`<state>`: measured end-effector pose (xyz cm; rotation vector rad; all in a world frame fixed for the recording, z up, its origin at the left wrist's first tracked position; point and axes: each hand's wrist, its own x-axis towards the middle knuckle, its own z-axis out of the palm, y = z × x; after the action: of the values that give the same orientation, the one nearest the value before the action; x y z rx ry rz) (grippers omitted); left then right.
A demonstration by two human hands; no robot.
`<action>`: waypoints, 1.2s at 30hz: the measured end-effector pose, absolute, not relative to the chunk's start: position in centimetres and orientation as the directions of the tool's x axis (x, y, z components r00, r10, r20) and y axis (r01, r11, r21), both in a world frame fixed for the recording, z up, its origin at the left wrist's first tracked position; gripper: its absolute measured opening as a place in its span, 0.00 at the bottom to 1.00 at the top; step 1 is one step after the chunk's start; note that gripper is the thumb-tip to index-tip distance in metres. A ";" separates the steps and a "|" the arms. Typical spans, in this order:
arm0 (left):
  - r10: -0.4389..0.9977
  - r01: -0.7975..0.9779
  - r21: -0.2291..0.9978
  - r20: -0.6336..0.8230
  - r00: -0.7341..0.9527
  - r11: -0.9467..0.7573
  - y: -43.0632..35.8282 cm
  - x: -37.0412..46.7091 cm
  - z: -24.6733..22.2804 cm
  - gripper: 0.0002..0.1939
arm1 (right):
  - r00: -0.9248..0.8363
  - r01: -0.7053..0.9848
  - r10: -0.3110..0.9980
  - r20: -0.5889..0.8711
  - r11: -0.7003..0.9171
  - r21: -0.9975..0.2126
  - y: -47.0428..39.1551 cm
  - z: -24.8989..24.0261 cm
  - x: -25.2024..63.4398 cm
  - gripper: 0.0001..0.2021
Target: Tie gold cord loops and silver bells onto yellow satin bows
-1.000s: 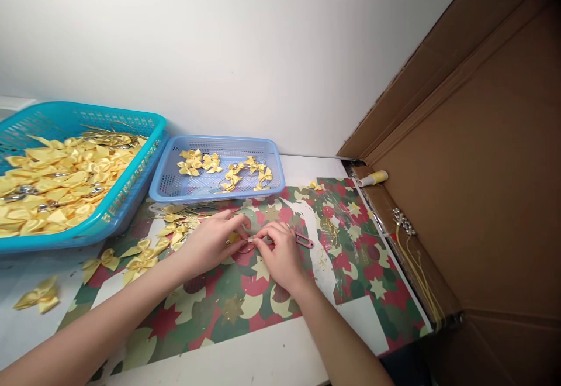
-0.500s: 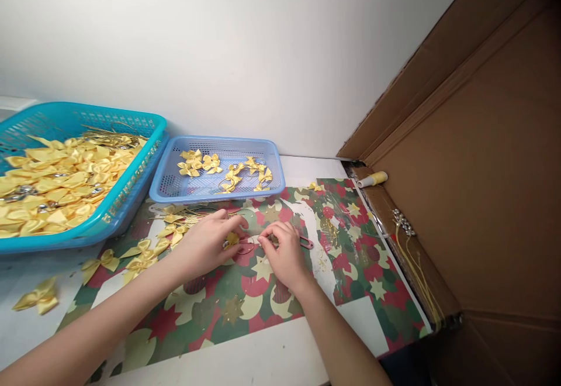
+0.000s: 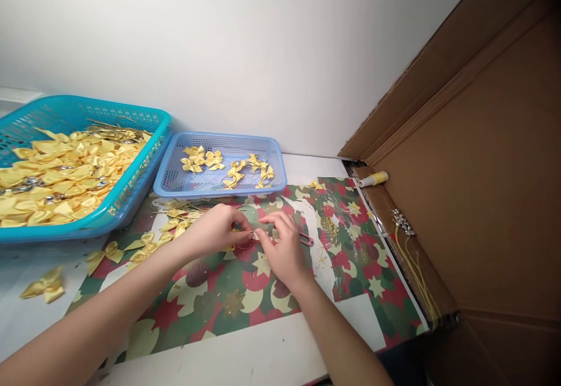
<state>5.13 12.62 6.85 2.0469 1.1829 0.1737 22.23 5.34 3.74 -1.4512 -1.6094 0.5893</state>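
Observation:
My left hand (image 3: 221,228) is closed in a pinch, thumb and forefinger together on a thin wire loop (image 3: 243,247). Below those fingers shows a bit of yellow ribbon bow (image 3: 230,247), mostly covered by the hand. My right hand (image 3: 283,248) faces it from the right, its thumb tip touching or almost touching the left fingertips. The right forefinger is raised apart from the thumb. A pink-handled tool (image 3: 307,239) pokes out beside the right hand, its other end hidden. Several yellow bows with wire stems (image 3: 177,222) lie left of and behind my left hand.
A turquoise basket (image 3: 131,196) heaped with yellow bows stands at the left. Behind the hands, a blue basket (image 3: 219,192) contains bow clusters and ringed pieces. A patterned sheet (image 3: 197,310) covers the table. Along the right cardboard wall (image 3: 473,169) sit a thread spool (image 3: 373,179) and silver beads (image 3: 402,223).
My left fingertips have closed together on the wire and shifted slightly right. The right forefinger has lifted away from its thumb, and the hands are closer together. The view has shifted slightly.

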 end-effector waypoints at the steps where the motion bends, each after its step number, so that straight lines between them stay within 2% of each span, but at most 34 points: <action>1: 0.793 0.693 0.669 -0.256 0.553 -0.268 12.8 5.1 6.9 0.16 | 0.112 0.508 0.953 0.282 0.189 -0.841 4.9 3.8 21.9 0.03; 3: 0.800 0.699 0.679 -0.281 0.530 -0.225 13.1 5.0 7.0 0.16 | 0.179 0.417 0.965 0.191 0.101 -0.903 3.9 3.8 21.2 0.03; 5: 0.804 0.697 0.691 -0.298 0.514 -0.190 13.3 5.0 7.1 0.15 | 0.162 0.303 0.987 -0.017 -0.066 -0.951 3.3 3.6 20.3 0.01; 6: 0.805 0.694 0.698 -0.304 0.510 -0.176 13.3 5.0 7.1 0.16 | 0.140 0.232 0.981 -0.135 -0.165 -0.959 3.1 3.5 19.9 0.04; 8: 0.807 0.687 0.710 -0.309 0.503 -0.156 13.4 5.0 7.0 0.17 | 0.089 0.085 0.942 -0.323 -0.330 -0.940 3.4 3.3 19.2 0.08; 11: 0.817 0.679 0.720 -0.300 0.492 -0.144 13.4 4.9 6.9 0.18 | 0.048 -0.076 0.891 -0.451 -0.447 -0.891 4.5 2.9 18.8 0.08; 14: 0.835 0.675 0.722 -0.274 0.477 -0.149 13.3 4.9 6.8 0.17 | 0.026 -0.125 0.874 -0.486 -0.479 -0.869 5.6 2.7 18.5 0.03; 22: 0.877 0.667 0.723 -0.191 0.441 -0.178 13.2 5.0 6.7 0.16 | 0.045 -0.183 0.865 -0.499 -0.484 -0.856 6.7 2.8 17.5 0.13; 29: 0.870 0.656 0.732 -0.187 0.455 -0.185 13.0 4.8 7.0 0.15 | 0.057 -0.199 0.868 -0.493 -0.474 -0.858 7.2 2.8 17.3 0.15; 36: 0.858 0.668 0.710 -0.180 0.481 -0.225 13.0 4.7 7.0 0.15 | 0.077 -0.194 0.873 -0.482 -0.461 -0.866 7.1 2.6 17.0 0.12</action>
<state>4.68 12.96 7.00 1.9737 1.2614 0.3213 17.03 7.11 2.61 -1.4762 -0.7135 1.5345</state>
